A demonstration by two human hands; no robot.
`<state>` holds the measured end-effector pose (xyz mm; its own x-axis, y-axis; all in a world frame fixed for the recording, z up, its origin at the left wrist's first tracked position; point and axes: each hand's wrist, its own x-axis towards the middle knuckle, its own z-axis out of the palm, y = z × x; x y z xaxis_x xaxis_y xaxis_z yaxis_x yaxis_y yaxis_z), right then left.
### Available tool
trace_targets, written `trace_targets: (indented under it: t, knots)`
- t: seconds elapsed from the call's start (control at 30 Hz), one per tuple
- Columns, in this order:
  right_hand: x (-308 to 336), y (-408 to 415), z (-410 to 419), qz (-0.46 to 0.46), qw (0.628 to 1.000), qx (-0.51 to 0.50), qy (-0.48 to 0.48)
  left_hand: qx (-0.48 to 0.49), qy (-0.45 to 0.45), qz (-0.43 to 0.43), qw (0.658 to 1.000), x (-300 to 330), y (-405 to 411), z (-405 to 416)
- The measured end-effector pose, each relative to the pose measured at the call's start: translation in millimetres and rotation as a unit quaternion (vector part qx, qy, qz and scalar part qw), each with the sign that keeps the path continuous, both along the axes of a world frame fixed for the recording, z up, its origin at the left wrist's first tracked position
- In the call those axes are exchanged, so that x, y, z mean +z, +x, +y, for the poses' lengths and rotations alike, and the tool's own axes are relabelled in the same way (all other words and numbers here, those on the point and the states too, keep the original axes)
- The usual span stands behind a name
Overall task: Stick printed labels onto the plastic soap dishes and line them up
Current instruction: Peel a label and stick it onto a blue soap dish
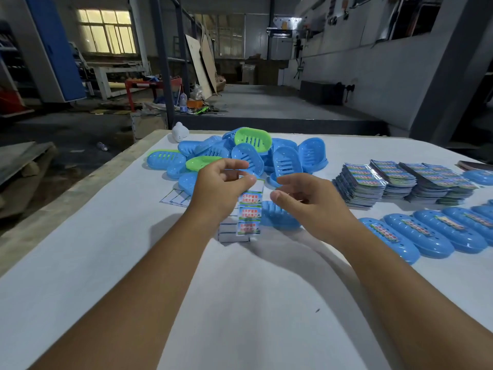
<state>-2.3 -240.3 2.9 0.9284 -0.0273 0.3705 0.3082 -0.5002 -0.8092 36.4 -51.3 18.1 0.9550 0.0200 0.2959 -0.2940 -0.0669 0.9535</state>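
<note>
My left hand [221, 189] pinches the top of a strip of printed labels [250, 212] between thumb and fingers, so the strip hangs above the white table. My right hand [306, 201] hovers just right of the strip with fingers curled and apart, holding nothing. A blue soap dish [280, 216] lies upside down on the table under my right hand. Behind my hands is a heap of blue and green soap dishes [248, 153]. At the right, labelled blue dishes [426, 233] lie side by side in a row.
Stacks of label sheets [400, 181] stand at the right rear. Used backing sheets [174, 197] lie left of my left hand, and more [229, 233] under the strip. A small white object [180, 132] sits at the table's [106, 263] far corner. Beyond is a workshop floor.
</note>
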Motion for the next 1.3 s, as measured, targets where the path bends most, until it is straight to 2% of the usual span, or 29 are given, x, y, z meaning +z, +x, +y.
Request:
trace_targets:
  t: [0.07, 0.2, 0.37, 0.57, 0.93, 1.07, 1.3]
  knots:
    - [0.9, -0.5, 4.9, 0.031, 0.996, 0.043, 0.078, -0.029, -0.074, 0.011, 0.997, -2.3, -1.5, -8.3]
    - [4.0, -0.5, 3.9, 0.048, 0.992, 0.039, 0.111, -0.062, -0.140, 0.052, 0.987, -7.4, -0.8, -15.8]
    - [7.0, 0.1, -3.4, 0.029, 0.994, -0.017, 0.106, -0.058, -0.082, 0.101, 0.990, -10.0, 2.0, -12.5]
    - [8.3, -0.5, -7.1, 0.030, 0.994, -0.037, 0.100, -0.051, 0.012, 0.067, 0.996, -10.9, -1.0, -11.6]
    - [5.6, 5.8, -9.7, 0.051, 0.995, -0.049, 0.068, -0.051, 0.043, 0.050, 0.996, -11.5, -2.1, -10.8]
    - [4.5, 4.1, -9.6, 0.037, 0.994, -0.103, 0.028, -0.075, 0.040, 0.032, 0.996, -12.8, -5.4, -12.1]
    - [7.7, -9.2, 1.5, 0.061, 0.997, -0.004, 0.048, -0.098, 0.059, 0.005, 0.993, -19.3, -6.8, -16.0]
